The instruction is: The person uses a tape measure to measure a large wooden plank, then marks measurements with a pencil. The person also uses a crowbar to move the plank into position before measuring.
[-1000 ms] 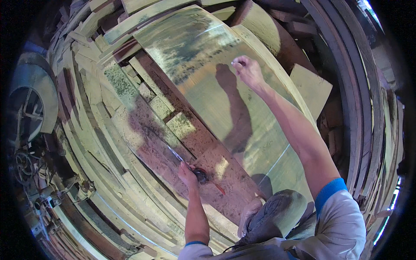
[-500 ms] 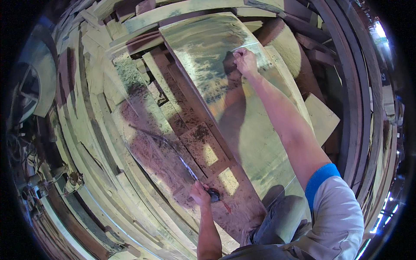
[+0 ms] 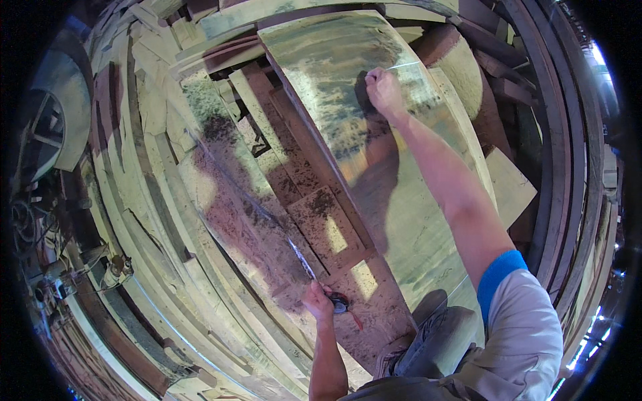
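Observation:
My left hand [image 3: 319,301], low in the middle, is closed on a tape measure; its dark round case [image 3: 339,303] with a red strap sticks out on the right. From the fist the tape's thin blade [image 3: 299,254] runs away up and left over dusty wood. My right hand [image 3: 384,90] is closed in a pinch against the far part of a wide, stained wooden slab [image 3: 428,220]. What its fingers hold, if anything, cannot be made out. Beside them a thin pale line [image 3: 406,65] crosses the slab toward its right edge.
Long planks [image 3: 150,220] lie stacked on the left, near a large spoked wheel [image 3: 50,130]. Dark beams [image 3: 558,154] curve along the right. A sawn log end [image 3: 461,80] and a square board [image 3: 509,184] sit beyond the slab. My bent knee [image 3: 431,334] is against the slab's near end.
The view has shifted slightly, so the scene sits further right. My right fist looks more tightly curled on the slab. My left hand keeps its grip on the tape measure.

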A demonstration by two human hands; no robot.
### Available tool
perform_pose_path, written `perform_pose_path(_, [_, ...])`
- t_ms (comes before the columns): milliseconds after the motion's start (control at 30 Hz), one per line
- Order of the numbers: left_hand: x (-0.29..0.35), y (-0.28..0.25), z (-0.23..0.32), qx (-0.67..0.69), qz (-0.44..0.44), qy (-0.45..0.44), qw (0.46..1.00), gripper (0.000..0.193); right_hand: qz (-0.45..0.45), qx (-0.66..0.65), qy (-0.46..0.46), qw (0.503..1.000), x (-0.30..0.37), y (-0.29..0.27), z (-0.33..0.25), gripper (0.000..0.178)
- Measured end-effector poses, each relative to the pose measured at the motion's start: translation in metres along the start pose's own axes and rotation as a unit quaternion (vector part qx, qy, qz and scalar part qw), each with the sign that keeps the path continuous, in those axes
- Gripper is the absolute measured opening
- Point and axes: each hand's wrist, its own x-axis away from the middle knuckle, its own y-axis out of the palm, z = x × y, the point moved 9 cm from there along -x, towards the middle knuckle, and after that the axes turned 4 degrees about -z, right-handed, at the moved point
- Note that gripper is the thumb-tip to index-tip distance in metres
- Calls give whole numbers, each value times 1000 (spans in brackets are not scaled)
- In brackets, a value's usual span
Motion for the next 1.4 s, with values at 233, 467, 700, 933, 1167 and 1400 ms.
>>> perform_pose_path(233, [4, -2, -12, -26, 1, -35, 999, 39, -227, -65, -209, 949, 138, 75, -190, 6])
perform_pose_path(467, [-4, 0, -54, -41, -18, -58, 997, 37, -255, -479, -166, 824, 307, -15, -286, 23])
perform_pose_path(700, [8, -2, -19, -39, -8, -65, 997, 44, -267, -228, 126, 928, 318, -163, -65, 24])
perform_pose_path(933, [0, -3, -30, -21, -23, -43, 999, 46, -78, -153, 237, 956, 418, -380, 73, 14])
perform_pose_path(1167, [-67, 5, -40, -4, -194, -58, 979, 32, 9, -7, 306, 952, 613, -512, 136, 21])
perform_pose_path(1400, [-16, -19, -5, 4, -19, -80, 997, 42, 90, -126, 547, 823, 962, -551, 196, 23])
